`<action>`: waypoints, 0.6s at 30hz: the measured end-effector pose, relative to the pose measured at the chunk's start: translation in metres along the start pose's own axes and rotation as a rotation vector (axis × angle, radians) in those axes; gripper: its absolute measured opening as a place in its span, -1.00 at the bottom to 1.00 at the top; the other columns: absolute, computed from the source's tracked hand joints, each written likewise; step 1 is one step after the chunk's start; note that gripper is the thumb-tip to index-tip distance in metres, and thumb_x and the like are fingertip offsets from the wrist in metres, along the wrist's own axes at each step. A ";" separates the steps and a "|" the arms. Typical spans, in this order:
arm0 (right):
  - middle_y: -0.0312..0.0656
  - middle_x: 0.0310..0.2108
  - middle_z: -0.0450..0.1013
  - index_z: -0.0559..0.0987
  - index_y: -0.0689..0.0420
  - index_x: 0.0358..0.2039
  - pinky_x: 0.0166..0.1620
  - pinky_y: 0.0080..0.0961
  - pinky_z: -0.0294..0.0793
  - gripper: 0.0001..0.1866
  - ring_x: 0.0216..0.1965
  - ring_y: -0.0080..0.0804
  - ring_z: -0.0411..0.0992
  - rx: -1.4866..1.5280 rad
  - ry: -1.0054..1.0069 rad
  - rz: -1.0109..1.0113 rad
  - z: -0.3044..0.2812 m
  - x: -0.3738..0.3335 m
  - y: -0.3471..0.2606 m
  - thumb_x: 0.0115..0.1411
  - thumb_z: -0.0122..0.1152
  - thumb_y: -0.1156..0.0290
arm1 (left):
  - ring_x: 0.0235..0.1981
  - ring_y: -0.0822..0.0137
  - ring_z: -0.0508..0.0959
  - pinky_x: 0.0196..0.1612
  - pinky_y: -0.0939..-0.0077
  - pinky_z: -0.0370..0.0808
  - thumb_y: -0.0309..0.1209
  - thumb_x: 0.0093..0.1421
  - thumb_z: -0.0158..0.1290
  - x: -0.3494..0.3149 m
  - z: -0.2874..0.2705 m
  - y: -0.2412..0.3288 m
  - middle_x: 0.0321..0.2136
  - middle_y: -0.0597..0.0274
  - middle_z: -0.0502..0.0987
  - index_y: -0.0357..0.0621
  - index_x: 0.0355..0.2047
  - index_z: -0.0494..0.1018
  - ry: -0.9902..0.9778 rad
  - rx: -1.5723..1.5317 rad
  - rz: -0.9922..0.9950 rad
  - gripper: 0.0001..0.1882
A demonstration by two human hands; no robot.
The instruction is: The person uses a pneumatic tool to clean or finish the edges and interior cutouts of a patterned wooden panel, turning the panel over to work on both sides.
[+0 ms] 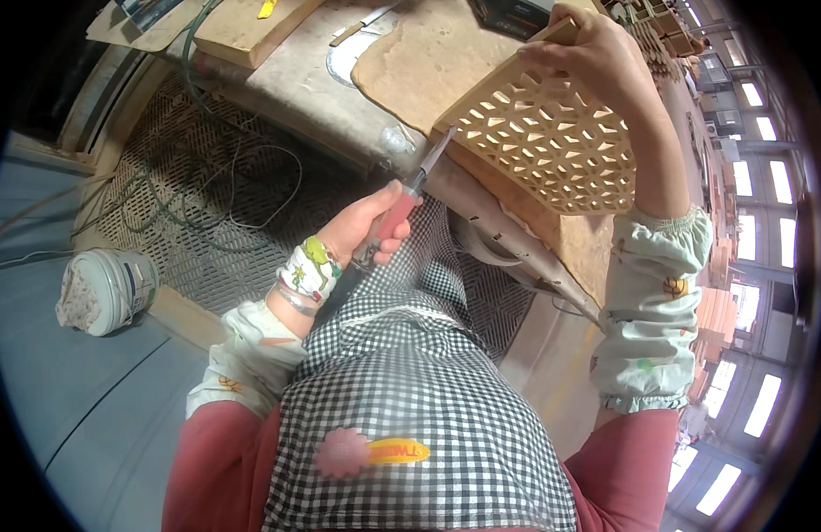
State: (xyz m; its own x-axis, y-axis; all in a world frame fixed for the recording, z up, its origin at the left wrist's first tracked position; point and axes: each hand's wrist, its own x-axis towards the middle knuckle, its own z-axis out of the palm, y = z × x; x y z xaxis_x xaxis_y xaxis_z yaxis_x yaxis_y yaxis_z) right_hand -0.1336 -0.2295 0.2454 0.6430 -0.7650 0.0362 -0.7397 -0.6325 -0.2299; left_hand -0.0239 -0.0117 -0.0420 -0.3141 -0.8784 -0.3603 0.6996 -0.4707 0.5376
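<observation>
My left hand (pixel 348 229) is wrapped round the pinkish-red grip of a hand tool (pixel 398 213) with a dark collar and a narrow, flat, tapered tip. That tip reaches the near left corner of a pale wooden lattice panel (pixel 545 135); whether it touches cannot be made out. Up at the panel's far edge, my right hand (pixel 597 66) grips it with thumb and fingers. The panel is tilted up over a brown mat (pixel 419 66) on the workbench, its geometric cut-outs facing me.
On the bench (pixel 277 84) lie a thick wooden block (pixel 251 31), a wooden-handled blade (pixel 348 32), a round whitish disc (pixel 344 58) and a dark box (pixel 508 13). Hoses and cables (pixel 162 208) trail over the patterned floor mat (pixel 193 133). A white bucket (pixel 127 284) stands left.
</observation>
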 end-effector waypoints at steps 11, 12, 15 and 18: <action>-0.10 -0.53 0.59 0.67 0.18 -0.43 -0.36 -0.32 0.50 -0.70 -0.48 -0.31 0.57 -0.169 0.117 -0.132 0.008 -0.010 -0.004 0.03 0.59 0.23 | -0.68 0.55 0.27 -0.65 0.60 0.23 0.22 0.53 -0.29 0.038 0.011 -0.015 -0.54 0.43 0.33 -0.09 0.17 0.38 -0.069 -0.149 -0.182 -0.35; -0.10 -0.52 0.59 0.67 0.18 -0.44 -0.35 -0.31 0.50 -0.70 -0.47 -0.29 0.57 -0.162 0.122 -0.162 0.009 -0.011 -0.002 0.03 0.59 0.23 | -0.66 0.53 0.28 -0.64 0.57 0.24 0.22 0.52 -0.28 0.044 0.015 -0.021 -0.54 0.42 0.34 -0.07 0.16 0.39 -0.077 -0.146 -0.207 -0.36; -0.11 -0.54 0.58 0.66 0.20 -0.45 -0.35 -0.31 0.50 -0.70 -0.48 -0.31 0.56 -0.099 0.081 -0.101 0.001 -0.009 0.001 0.04 0.58 0.26 | -0.65 0.53 0.29 -0.63 0.57 0.25 0.23 0.52 -0.27 0.041 0.033 -0.024 -0.53 0.40 0.35 -0.05 0.17 0.39 -0.108 -0.090 -0.224 -0.36; -0.13 -0.54 0.58 0.65 0.21 -0.45 -0.36 -0.32 0.50 -0.71 -0.48 -0.35 0.56 -0.099 0.056 -0.054 0.001 -0.008 -0.006 0.05 0.58 0.27 | -0.66 0.53 0.30 -0.63 0.60 0.26 0.21 0.53 -0.29 0.022 0.030 -0.026 -0.52 0.37 0.36 -0.11 0.21 0.34 -0.020 -0.126 -0.224 -0.35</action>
State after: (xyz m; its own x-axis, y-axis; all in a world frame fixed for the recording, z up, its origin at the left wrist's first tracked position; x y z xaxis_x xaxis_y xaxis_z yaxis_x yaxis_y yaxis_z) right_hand -0.1341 -0.2198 0.2454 0.6724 -0.7332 0.1009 -0.7220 -0.6798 -0.1288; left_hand -0.0680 -0.0208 -0.0411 -0.4818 -0.7557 -0.4436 0.6852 -0.6404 0.3470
